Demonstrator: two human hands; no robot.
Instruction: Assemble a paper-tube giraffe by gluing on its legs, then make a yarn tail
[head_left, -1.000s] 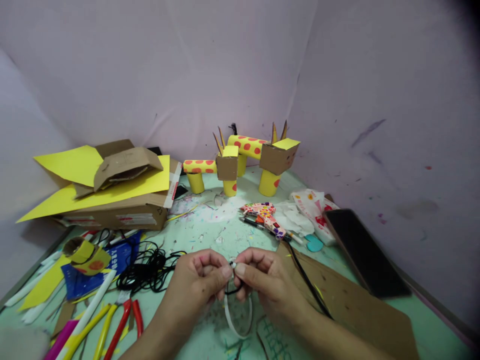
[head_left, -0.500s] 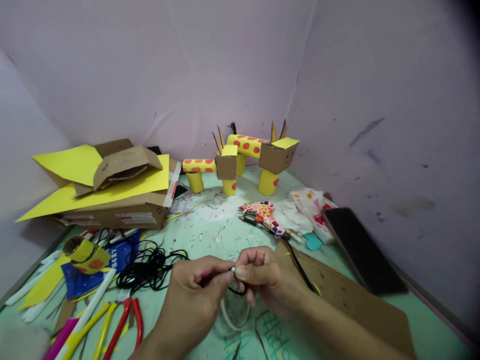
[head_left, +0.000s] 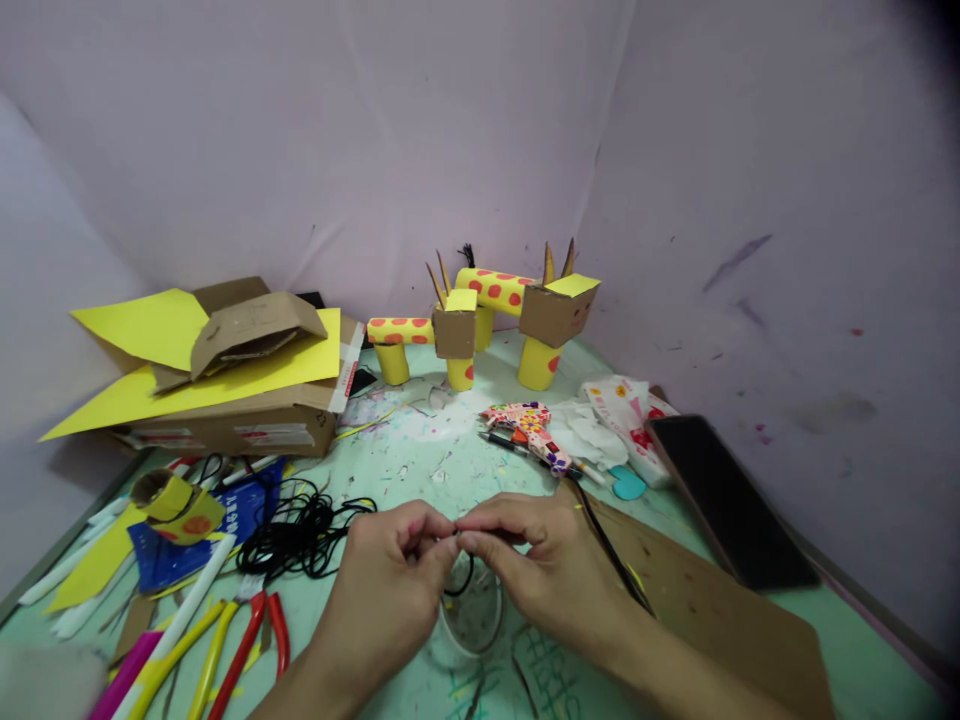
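Note:
Both my hands meet above the near middle of the table, fingertips touching. My left hand (head_left: 401,575) is closed in a pinch, and so is my right hand (head_left: 540,560). Between them they grip a short piece of black cord (head_left: 463,578), whose loop hangs down below the fingertips. The ends of the cord are hidden by my fingers. Under the hands stands a small clear round container (head_left: 484,645) with a pale rim. A tangled bundle of black cord (head_left: 296,535) lies just left of my left hand.
Two yellow spotted cardboard animals (head_left: 536,320) stand at the back. A floral glue gun (head_left: 525,425), a phone (head_left: 731,500) and a cardboard sheet (head_left: 720,620) lie to the right. Pliers with red handles (head_left: 240,650), a spotted yellow tube (head_left: 176,508) and a cardboard box (head_left: 300,420) are left.
My right fingers have shifted slightly left and now meet the left fingertips in a closer pinch. The small white bit at the fingertips no longer shows. The view has moved slightly.

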